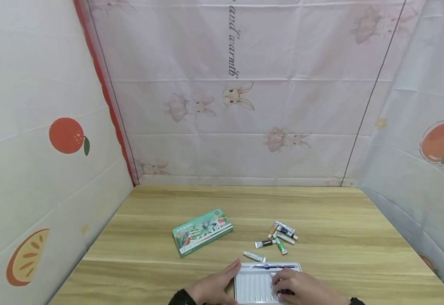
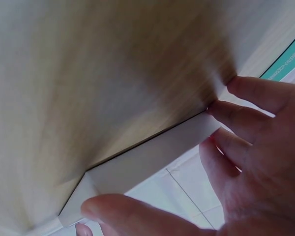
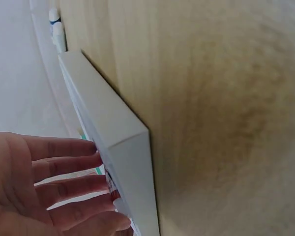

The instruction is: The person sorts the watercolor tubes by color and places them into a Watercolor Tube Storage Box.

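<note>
A white plastic tray with ridged slots lies at the table's front edge. A thin dark-blue paintbrush lies along its far side. My left hand rests on the tray's left side, fingers fairly straight towards the far corner and thumb near the front one. Over the right part of the tray, my right hand pinches a paint tube. In the right wrist view the paint tube shows a red label and a white cap near the thumb; the rest of it is hidden behind the tray wall and fingers.
One paint tube lies just beyond the tray. Farther right are a black-labelled tube, a green tube and a small pile of tubes. A flat green box lies at the back left. Printed cloth walls enclose the table.
</note>
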Motion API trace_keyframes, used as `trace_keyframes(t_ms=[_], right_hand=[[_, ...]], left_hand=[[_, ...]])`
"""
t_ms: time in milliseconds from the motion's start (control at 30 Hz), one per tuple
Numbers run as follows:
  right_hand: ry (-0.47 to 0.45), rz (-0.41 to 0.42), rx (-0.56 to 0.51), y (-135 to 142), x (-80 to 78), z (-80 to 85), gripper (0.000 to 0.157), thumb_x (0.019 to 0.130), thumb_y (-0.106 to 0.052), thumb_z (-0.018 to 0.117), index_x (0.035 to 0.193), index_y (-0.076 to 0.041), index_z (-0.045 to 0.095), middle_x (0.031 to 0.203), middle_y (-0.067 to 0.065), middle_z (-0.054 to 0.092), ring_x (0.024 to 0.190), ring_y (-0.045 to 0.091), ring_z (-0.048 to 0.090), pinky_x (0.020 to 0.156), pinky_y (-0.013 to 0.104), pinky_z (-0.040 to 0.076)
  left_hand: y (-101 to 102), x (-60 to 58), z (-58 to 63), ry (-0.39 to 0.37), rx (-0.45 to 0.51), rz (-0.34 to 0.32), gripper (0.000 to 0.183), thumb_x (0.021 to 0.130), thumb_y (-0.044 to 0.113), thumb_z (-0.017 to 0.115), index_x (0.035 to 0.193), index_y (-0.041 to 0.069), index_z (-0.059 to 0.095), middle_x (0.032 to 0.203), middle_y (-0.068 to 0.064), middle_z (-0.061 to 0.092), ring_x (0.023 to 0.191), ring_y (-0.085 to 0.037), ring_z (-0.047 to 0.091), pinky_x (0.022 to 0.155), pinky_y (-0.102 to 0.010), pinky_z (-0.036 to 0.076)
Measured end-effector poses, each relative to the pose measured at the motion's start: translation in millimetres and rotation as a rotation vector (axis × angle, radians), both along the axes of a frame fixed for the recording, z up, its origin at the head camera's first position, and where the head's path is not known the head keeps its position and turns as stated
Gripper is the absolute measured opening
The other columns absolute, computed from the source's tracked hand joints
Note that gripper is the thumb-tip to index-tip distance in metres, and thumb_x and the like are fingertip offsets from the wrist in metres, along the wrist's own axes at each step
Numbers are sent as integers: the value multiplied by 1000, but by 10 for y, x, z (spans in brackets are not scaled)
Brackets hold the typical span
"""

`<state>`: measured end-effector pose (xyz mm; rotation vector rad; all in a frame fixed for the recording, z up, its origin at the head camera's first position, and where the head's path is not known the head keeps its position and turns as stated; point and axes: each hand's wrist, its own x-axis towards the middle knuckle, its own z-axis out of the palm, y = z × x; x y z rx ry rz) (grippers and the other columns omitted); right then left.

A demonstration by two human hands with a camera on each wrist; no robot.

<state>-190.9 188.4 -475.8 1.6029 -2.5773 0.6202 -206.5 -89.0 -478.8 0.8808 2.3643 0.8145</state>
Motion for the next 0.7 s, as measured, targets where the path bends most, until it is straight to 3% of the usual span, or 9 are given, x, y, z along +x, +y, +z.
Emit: trace_keyframes(t_ms=[233,700], right_hand=[[-52,-83,6,-15,-14,-20,12,78,-23,56,89,-24,59,97,-10,49,88,3,44,68,22,41],[-159,-133,14,-14,-2,-24,11,78,-27,54,87,-27,60,97,-12,48,89,4,43,71,26,40]], left_hand=[[12,-24,17,6,-8,1,85,65,45,61,132,14,18,135,3,13,118,-10,18,91,-29,24],[17,-29,-36,-40,-4,34,86,64,46,61,132,17,18,135,5,11,117,-10,19,90,-30,26]])
